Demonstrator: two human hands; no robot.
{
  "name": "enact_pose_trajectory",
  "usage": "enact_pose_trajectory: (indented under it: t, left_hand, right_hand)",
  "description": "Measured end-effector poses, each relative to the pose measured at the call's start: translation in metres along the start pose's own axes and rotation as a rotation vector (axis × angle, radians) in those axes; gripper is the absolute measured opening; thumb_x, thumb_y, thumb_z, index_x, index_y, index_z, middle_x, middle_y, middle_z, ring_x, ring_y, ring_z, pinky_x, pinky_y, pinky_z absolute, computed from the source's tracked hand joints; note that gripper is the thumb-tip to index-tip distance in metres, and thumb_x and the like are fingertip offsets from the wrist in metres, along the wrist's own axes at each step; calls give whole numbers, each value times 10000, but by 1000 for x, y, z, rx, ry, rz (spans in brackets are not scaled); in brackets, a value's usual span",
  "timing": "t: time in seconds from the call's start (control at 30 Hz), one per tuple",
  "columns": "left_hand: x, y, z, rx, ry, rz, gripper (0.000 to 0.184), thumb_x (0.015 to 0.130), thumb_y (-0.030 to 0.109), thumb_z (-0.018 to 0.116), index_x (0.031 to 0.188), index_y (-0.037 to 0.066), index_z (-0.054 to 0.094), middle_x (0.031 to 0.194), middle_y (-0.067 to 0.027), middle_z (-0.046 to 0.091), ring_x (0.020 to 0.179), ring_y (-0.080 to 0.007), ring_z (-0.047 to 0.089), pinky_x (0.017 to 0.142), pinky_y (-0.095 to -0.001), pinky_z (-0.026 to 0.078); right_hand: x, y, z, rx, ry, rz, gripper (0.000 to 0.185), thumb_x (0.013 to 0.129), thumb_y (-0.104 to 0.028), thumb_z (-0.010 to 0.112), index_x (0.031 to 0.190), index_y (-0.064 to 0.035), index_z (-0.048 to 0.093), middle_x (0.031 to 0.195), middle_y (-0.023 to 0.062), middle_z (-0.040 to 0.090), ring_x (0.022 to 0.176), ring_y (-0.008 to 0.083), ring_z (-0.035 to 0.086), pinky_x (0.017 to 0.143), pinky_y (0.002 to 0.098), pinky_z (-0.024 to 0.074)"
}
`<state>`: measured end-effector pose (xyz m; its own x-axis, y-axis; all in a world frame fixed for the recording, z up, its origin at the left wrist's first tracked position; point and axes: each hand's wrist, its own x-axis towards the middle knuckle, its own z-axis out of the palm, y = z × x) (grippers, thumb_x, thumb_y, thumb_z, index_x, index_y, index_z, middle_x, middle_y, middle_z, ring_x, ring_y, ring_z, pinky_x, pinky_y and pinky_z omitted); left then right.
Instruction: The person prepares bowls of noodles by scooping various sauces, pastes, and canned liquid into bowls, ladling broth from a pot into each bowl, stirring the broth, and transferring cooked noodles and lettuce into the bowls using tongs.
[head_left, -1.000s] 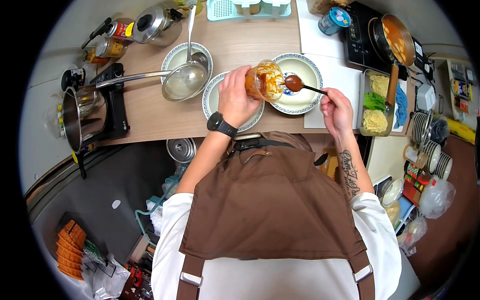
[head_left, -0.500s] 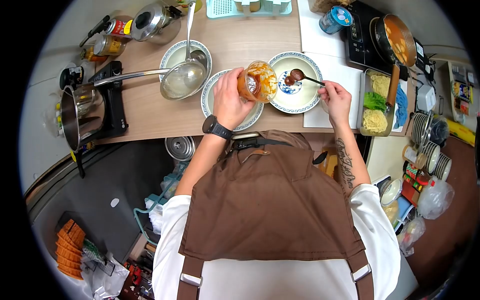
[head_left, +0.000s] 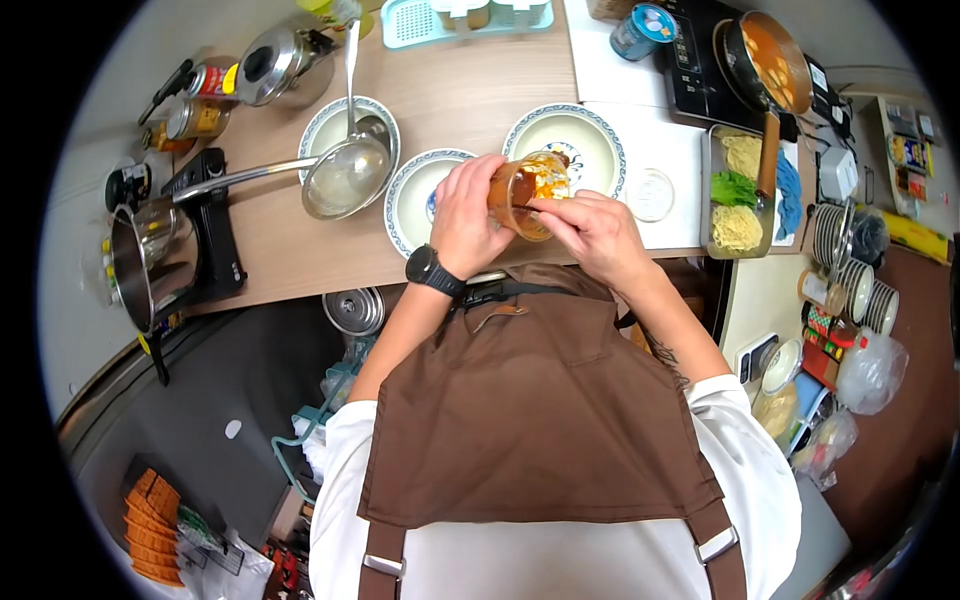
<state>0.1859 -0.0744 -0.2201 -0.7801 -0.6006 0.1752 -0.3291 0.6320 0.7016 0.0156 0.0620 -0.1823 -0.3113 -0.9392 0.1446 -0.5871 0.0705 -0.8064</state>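
My left hand (head_left: pixel 466 212), with a black watch on its wrist, is closed around a clear plastic tub (head_left: pixel 512 196) smeared with orange-brown sauce. The tub is tilted with its mouth toward the right. My right hand (head_left: pixel 602 236) is at that mouth, pinching a dark spoon (head_left: pixel 525 207) whose bowl is hidden in the tub. Behind the tub sits a white bowl (head_left: pixel 541 127) with a blue patterned rim. A matching bowl (head_left: pixel 404 205) stands under and left of my left hand. On the white surface to the right lies a clear round lid (head_left: pixel 653 195).
A third bowl (head_left: pixel 318 122) on the left holds a ladle (head_left: pixel 352 75), with a mesh strainer (head_left: pixel 345 180) across it. At right, a metal tray (head_left: pixel 712 235) holds noodles and green leaves. Behind it, a pan (head_left: pixel 775 65) of orange sauce sits by an induction cooker (head_left: pixel 693 75).
My right hand has moved left from over the right bowl, taking the sauce-covered spoon to the tub's mouth. The lid it partly covered now shows. The whole view has shifted slightly.
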Motion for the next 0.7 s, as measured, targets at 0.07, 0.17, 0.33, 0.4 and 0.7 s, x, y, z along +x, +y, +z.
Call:
enact_pose_trajectory:
  t: [0.07,0.17,0.33,0.4,0.7]
  left_hand:
    - [-1,0,-2,-19,13,-11,775,635,117,859,1315,63,491,1244,-143,591,1170,-359,548,1000,-447,426]
    - [-5,-7,-4,-14,34,-48,790,634,124,892,1314,52,495,1225,-149,600,1138,-359,566,979,-443,462]
    - [-5,-10,-5,-39,49,-86,806,629,118,892,1323,46,488,1212,-151,599,1138,-352,567,984,-434,468]
    - [-3,-10,-7,-38,54,-101,817,621,109,891,1326,43,484,1208,-154,599,1143,-352,564,987,-432,469]
    - [26,-3,-5,-107,60,-101,758,656,163,846,1312,53,484,1247,-150,591,1183,-359,541,1010,-443,426]
  right_hand:
    - [-3,0,-6,141,-9,221,246,872,-133,744,1113,-81,748,655,1,612,593,73,532,575,251,463]
    - [-18,73,-31,-274,210,177,456,805,-124,780,1237,-39,665,862,61,618,810,175,574,726,315,490]
    - [-51,141,-41,-626,-168,369,683,738,-197,777,1373,-109,541,1375,242,468,1310,394,437,1114,473,369]
    - [-45,136,-48,-561,-111,445,696,729,-187,777,1378,-111,539,1385,234,469,1322,391,430,1112,470,375]
    - [60,-5,-14,159,-52,-69,674,692,-220,784,1331,-109,598,1324,191,516,1230,366,519,1056,453,432]
